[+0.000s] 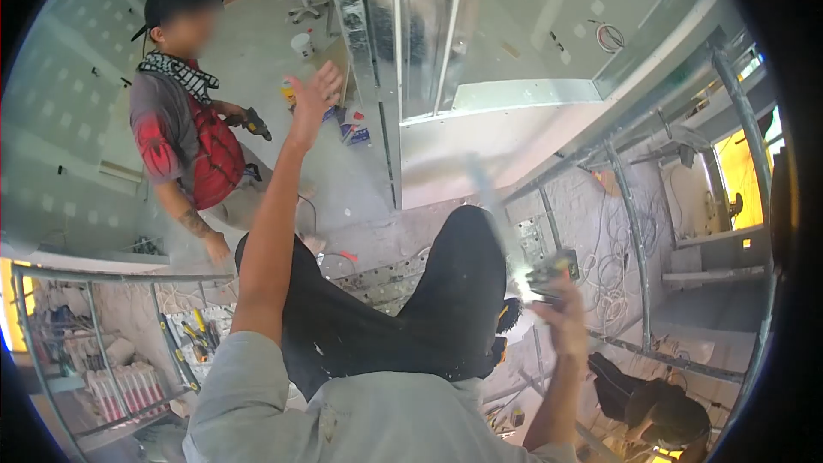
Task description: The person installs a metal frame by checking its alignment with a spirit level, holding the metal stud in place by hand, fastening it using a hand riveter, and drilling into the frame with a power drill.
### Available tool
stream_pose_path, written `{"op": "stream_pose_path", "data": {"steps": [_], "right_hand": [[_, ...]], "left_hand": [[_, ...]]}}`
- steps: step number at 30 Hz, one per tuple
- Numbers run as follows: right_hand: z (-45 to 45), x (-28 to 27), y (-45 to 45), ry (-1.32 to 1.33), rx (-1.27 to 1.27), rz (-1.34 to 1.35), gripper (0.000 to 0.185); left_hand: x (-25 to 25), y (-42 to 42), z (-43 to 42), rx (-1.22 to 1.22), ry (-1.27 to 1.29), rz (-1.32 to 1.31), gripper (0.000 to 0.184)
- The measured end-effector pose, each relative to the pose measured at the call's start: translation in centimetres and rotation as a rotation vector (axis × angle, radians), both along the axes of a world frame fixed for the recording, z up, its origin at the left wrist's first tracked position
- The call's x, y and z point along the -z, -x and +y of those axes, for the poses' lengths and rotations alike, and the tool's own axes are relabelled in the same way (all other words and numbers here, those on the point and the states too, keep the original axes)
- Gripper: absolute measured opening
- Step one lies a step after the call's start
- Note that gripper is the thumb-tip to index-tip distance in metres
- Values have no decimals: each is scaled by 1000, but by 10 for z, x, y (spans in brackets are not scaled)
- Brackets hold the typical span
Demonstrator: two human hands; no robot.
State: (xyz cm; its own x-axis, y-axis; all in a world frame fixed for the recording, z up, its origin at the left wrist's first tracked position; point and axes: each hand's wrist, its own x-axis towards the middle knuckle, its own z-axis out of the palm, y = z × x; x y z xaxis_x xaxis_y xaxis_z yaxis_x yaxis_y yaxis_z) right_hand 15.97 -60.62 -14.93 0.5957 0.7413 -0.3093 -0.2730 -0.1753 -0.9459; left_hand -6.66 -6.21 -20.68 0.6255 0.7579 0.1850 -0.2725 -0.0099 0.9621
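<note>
My left hand (315,90) is raised at the end of an outstretched arm, fingers apart, with nothing in it. Beyond it are the floor and a person standing at the left, who holds a dark power drill (255,125). My right hand (563,317) is closed around a blurred, drill-like power tool (549,279) beside my right knee. A bright light shines at the tool's near end, and motion smears its outline. A pale, blurred streak runs upward from it toward the white board (480,150).
Metal scaffold rails (630,240) run along the right, with more rails (120,276) at lower left. Metal studs (399,34) rise ahead. Tangled cables (613,291) lie below right, where another person bends. Hand tools (199,333) and several tubes (129,387) are at lower left.
</note>
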Motion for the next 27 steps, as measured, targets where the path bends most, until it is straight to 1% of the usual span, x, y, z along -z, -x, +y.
{"op": "stream_pose_path", "data": {"steps": [1, 2, 3, 4, 5, 6, 8, 9, 11, 12, 14, 15, 17, 18, 20, 24, 26, 27], "right_hand": [[30, -2, 22, -90, -84, 143, 37], [53, 12, 39, -67, -186, 157, 36], [85, 3, 64, -152, -191, 287, 35], [110, 22, 78, -171, -217, 278, 36], [137, 25, 90, -129, -248, 299, 36], [167, 14, 103, -53, -227, 255, 34], [225, 27, 114, -123, -207, 211, 35], [255, 34, 115, -163, -179, 203, 36], [306, 47, 110, -166, -169, 187, 38], [328, 52, 109, -172, -174, 178, 38], [358, 59, 109, -241, -143, 180, 41], [369, 62, 107, -242, -149, 176, 41], [387, 62, 106, -279, -95, 220, 43], [393, 63, 106, -283, -101, 218, 43], [401, 60, 105, -246, -102, 205, 43], [400, 57, 89, -239, -159, 179, 38], [402, 61, 70, -241, -312, 128, 33], [403, 65, 65, -233, -334, 139, 33]], "left_hand": [[7, 3, 0, -17, 6, 37, 108], [15, 6, -2, -32, 14, 76, 105], [25, 7, -4, -37, 15, 75, 105], [37, 9, -9, -102, 98, 80, 103], [47, 11, -15, -168, 182, 85, 100], [55, 11, -19, -172, 181, 81, 100], [62, 13, -28, -287, 594, -10, 94], [60, 10, -30, -287, 588, -15, 94], [52, 2, -32, -252, 613, -27, 82], [46, -2, -33, -252, 607, -38, 82], [38, -7, -40, -315, 163, 107, 70], [34, -9, -41, -320, 162, 102, 70], [29, -12, -39, -284, 200, 24, 56], [27, -13, -40, -289, 195, 21, 56], [27, -15, -41, -287, 203, -45, 50], [23, -16, -40, -288, 211, -59, 53], [24, -16, -40, -280, 228, -59, 54], [24, -16, -40, -283, 224, -65, 54]]}}
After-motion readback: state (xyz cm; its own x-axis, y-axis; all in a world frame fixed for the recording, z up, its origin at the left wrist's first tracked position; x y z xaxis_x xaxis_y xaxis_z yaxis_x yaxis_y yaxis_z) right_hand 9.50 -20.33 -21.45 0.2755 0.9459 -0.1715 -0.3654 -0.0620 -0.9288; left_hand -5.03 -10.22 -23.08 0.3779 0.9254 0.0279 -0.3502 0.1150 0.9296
